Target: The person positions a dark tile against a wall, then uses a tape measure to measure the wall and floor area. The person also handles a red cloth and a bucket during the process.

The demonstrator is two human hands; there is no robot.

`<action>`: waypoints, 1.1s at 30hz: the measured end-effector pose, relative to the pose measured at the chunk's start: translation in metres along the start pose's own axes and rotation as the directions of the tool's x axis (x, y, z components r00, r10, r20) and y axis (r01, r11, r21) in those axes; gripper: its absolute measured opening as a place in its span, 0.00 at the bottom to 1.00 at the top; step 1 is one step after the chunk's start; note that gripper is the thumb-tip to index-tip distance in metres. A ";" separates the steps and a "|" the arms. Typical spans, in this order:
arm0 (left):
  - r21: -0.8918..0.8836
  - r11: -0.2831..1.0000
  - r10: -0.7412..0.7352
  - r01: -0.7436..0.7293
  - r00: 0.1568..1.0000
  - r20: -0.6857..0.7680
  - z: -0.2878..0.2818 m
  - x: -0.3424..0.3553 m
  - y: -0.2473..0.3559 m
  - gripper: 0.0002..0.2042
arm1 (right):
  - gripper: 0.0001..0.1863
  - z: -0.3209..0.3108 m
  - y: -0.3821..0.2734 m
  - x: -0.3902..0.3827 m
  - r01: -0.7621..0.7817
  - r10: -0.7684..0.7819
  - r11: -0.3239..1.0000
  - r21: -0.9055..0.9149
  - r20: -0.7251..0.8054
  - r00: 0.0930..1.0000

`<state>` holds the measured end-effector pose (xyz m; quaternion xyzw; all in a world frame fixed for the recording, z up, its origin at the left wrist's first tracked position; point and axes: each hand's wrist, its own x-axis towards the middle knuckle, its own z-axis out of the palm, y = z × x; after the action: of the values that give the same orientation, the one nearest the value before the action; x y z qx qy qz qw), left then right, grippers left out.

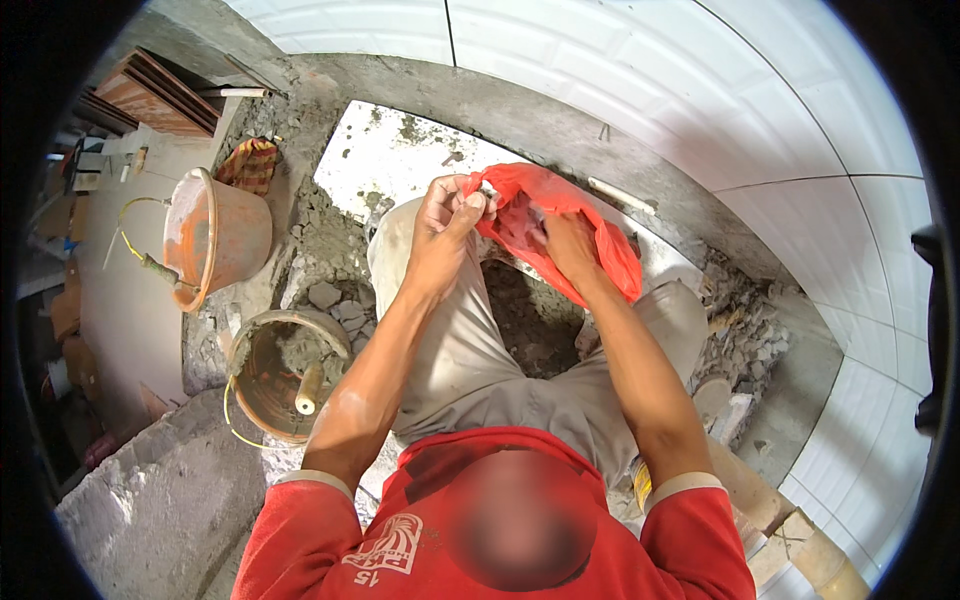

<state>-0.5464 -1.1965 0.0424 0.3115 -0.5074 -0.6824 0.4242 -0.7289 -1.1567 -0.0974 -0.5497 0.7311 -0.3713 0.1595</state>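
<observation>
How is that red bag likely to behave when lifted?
The red bag will probably flop and fold, being thin, creased plastic. It may sag if only the left hand lifts, since that hand grips just one edge.

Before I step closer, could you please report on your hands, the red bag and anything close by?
Left hand pinching edge of red bag. Right hand partly inside, fingers hidden. Bucket holding tan-handled tool at left.

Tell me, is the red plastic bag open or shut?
Open: the red plastic bag gapes, with the right hand partly inside and the left hand at its edge.
</observation>
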 end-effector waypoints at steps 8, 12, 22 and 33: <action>0.028 1.000 0.003 -0.002 1.000 -0.025 -0.003 -0.003 -0.003 0.11 | 0.18 -0.009 0.015 0.048 -0.100 0.119 0.959 -0.266 0.059 0.991; 0.011 1.000 0.000 0.001 1.000 -0.010 0.000 -0.002 -0.002 0.11 | 0.10 -0.034 -0.004 0.046 -0.016 0.039 0.995 0.094 -0.237 0.971; -0.028 0.999 0.019 -0.019 1.000 0.003 0.001 -0.006 -0.002 0.11 | 0.10 -0.069 -0.091 0.007 -0.121 0.202 0.916 0.383 -0.179 0.963; -0.034 0.999 -0.014 0.014 1.000 -0.007 -0.007 -0.010 -0.001 0.09 | 0.09 -0.015 -0.058 -0.012 0.148 -0.110 0.973 -0.174 0.209 0.972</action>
<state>-0.5359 -1.1907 0.0391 0.3104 -0.4921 -0.6926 0.4264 -0.6948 -1.1472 -0.0473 -0.6431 0.7060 -0.2536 0.1539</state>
